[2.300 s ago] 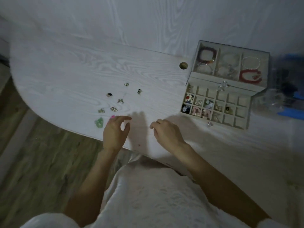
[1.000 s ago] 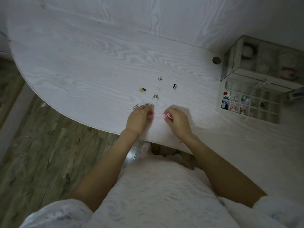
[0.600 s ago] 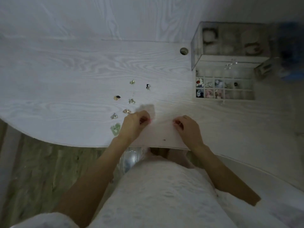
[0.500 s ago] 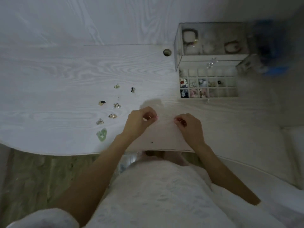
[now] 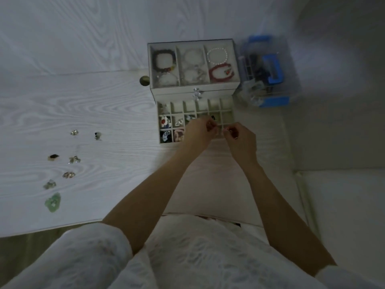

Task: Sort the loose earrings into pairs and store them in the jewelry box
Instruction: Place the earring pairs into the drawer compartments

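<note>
At lower left of the frame, loose earrings (image 5: 68,175) are lying scattered on the white table (image 5: 116,113). Toward centre, the left hand (image 5: 198,132) and right hand (image 5: 241,138) are each pinching something tiny, too small to identify, over the jewelry box (image 5: 194,94) drawer's compartments. Beyond, bracelets (image 5: 220,71) are sitting under its clear lid.

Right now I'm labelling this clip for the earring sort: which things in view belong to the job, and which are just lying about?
Job:
- loose earrings on the table
- green earring
- open divided drawer of the jewelry box
- left hand and right hand, fingers curled over the drawer

Lying about:
- bracelets in the top tray
- blue container
</note>
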A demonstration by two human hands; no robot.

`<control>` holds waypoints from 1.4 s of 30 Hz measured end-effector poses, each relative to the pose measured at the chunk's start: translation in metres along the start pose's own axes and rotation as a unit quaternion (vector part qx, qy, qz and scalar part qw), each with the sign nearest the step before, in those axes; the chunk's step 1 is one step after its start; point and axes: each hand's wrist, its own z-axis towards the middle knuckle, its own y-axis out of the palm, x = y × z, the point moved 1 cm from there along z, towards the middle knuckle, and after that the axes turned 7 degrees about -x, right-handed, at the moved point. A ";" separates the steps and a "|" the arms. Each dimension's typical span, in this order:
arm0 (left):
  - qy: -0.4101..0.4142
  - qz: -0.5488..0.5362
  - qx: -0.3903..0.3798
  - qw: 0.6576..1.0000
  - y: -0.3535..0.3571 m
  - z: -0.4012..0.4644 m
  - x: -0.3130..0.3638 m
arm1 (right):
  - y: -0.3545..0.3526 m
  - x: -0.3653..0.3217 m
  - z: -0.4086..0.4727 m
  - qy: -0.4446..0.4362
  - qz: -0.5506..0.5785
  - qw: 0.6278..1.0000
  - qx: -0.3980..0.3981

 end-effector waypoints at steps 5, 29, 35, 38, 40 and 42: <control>0.049 0.085 -0.055 0.994 0.004 -0.001 0.004 | 0.001 0.004 0.010 -0.007 0.012 0.999 -0.033; 0.194 0.306 -0.054 0.931 -0.002 -0.043 -0.033 | 0.024 -0.005 0.006 0.018 -0.127 0.991 0.041; 0.196 0.302 -0.061 0.931 0.000 -0.043 -0.035 | 0.025 0.000 -0.005 -0.051 -0.214 0.975 0.037; 0.214 0.262 -0.043 0.940 -0.010 -0.049 -0.035 | 0.028 -0.009 -0.024 -0.143 -0.232 0.961 0.051; 0.199 0.227 0.011 0.953 -0.024 -0.063 -0.039 | 0.035 -0.022 -0.040 -0.194 -0.280 0.940 0.036; 0.125 0.177 0.058 0.975 -0.049 -0.087 -0.059 | 0.055 -0.041 -0.054 -0.234 -0.296 0.926 -0.004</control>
